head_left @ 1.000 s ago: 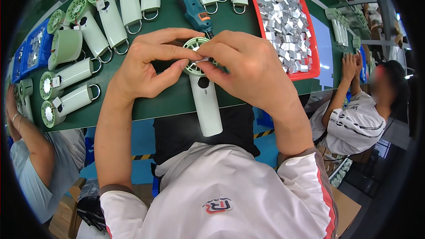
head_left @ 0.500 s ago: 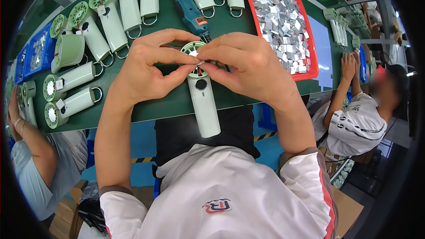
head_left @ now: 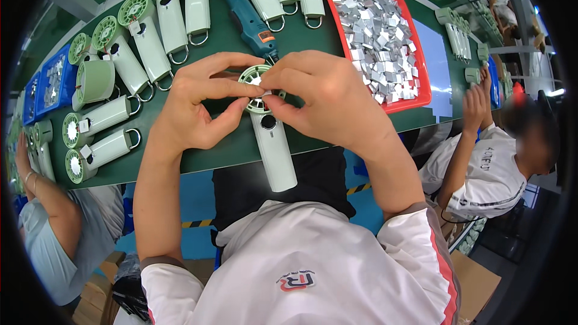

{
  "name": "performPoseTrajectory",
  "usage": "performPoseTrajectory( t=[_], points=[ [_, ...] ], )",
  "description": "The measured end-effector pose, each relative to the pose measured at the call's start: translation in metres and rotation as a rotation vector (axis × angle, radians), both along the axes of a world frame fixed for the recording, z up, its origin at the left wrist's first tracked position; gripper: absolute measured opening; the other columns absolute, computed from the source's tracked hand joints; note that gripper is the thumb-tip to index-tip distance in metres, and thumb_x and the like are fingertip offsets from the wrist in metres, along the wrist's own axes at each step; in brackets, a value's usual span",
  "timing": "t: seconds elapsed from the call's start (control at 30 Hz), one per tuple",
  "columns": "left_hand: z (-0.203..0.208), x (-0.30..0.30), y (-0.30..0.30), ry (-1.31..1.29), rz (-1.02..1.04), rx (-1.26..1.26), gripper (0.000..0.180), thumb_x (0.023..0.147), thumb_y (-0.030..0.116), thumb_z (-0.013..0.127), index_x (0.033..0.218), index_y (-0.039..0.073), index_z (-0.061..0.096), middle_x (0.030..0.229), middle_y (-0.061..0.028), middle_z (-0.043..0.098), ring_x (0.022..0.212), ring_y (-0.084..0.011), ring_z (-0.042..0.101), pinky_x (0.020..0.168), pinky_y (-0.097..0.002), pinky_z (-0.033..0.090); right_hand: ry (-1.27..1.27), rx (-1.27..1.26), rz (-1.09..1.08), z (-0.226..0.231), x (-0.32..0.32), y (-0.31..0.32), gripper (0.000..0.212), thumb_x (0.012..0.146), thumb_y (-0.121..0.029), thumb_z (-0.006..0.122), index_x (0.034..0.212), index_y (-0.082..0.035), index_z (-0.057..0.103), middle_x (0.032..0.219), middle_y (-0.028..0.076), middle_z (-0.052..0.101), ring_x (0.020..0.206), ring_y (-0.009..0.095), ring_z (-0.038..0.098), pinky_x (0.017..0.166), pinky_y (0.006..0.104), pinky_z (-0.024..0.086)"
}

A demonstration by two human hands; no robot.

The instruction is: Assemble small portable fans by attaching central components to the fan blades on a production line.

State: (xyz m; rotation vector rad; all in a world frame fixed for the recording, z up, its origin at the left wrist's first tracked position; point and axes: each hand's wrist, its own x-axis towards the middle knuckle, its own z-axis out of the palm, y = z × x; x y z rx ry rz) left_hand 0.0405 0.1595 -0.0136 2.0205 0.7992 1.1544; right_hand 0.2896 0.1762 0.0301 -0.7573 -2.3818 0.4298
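A pale green handheld fan (head_left: 274, 155) lies between my hands at the table's front edge. Its round, open head points away from me, and the handle reaches past the edge toward my lap. My left hand (head_left: 205, 99) grips the left side of the head, index finger and thumb at its rim. At the centre of the head, my right hand (head_left: 322, 93) pinches a small white piece (head_left: 267, 92), partly covered by the fingertips. Just beyond the fan lies a teal power screwdriver (head_left: 250, 23), its tip near my right fingers.
A red tray (head_left: 426, 93) full of small silver blocks stands at the right. Several similar fans (head_left: 149, 48) line the back and left. Blue bins (head_left: 71, 69) sit at far left. Co-workers sit on both sides, one with a raised hand (head_left: 475, 108).
My hands and the fan head have shifted slightly left and down in the picture. My right fingertips have moved a little off the hub. The right co-worker's hands have changed position.
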Motion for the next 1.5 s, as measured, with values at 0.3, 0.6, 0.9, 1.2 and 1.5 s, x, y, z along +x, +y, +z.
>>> performPoseTrajectory(
  t=[0.3, 0.6, 0.9, 1.2, 1.5],
  points=[
    [-0.005, 0.003, -0.001, -0.062, 0.010, -0.019, 0.039, 0.076, -0.010, 0.069, 0.109, 0.002, 0.087, 0.129, -0.0241, 0.076, 0.103, -0.0302, 0.079, 0.092, -0.0373, 0.065, 0.019, 0.002, -0.021, -0.005, 0.003, -0.002, 0.021, 0.080, -0.004, 0.089, 0.100, -0.007, 0.082, 0.101, 0.008, 0.081, 0.091, 0.027, 0.079, 0.076, 0.0379, 0.065],
    [-0.003, 0.003, -0.001, -0.032, 0.002, -0.066, 0.038, 0.077, -0.010, 0.068, 0.110, -0.001, 0.086, 0.133, -0.0290, 0.073, 0.117, -0.0370, 0.078, 0.101, -0.0430, 0.064, 0.133, 0.019, -0.050, -0.016, 0.003, 0.000, 0.014, 0.081, -0.006, 0.087, 0.094, -0.006, 0.081, 0.099, 0.007, 0.081, 0.089, 0.029, 0.078, 0.077, 0.0396, 0.064],
    [-0.005, -0.001, -0.001, 0.038, -0.008, -0.011, 0.038, 0.078, -0.006, 0.066, 0.112, -0.003, 0.082, 0.136, -0.0319, 0.071, 0.117, -0.0399, 0.077, 0.104, -0.0465, 0.060, 0.270, -0.012, -0.113, -0.025, 0.004, -0.028, 0.017, 0.087, -0.007, 0.084, 0.102, -0.003, 0.078, 0.108, 0.010, 0.077, 0.102, 0.030, 0.077, 0.085, 0.0420, 0.063],
    [-0.013, -0.007, -0.004, 0.085, -0.003, -0.012, 0.030, 0.087, 0.004, 0.069, 0.113, -0.004, 0.082, 0.139, -0.0335, 0.068, 0.124, -0.0419, 0.073, 0.109, -0.0486, 0.056, 0.210, 0.273, -0.699, -0.045, 0.170, -0.085, 0.020, 0.086, 0.004, 0.081, 0.104, -0.004, 0.084, 0.096, 0.011, 0.079, 0.081, 0.026, 0.075, 0.069, 0.0352, 0.061],
    [-0.019, -0.013, -0.005, 0.093, 0.026, 0.002, 0.027, 0.090, 0.014, 0.073, 0.110, -0.001, 0.082, 0.138, -0.0348, 0.068, 0.124, -0.0450, 0.072, 0.109, -0.0518, 0.056, -0.023, 0.326, -0.976, -0.062, 0.298, -0.094, 0.020, 0.088, -0.002, 0.086, 0.107, -0.002, 0.082, 0.102, 0.012, 0.078, 0.097, 0.029, 0.073, 0.082, 0.0401, 0.060]
  ],
)
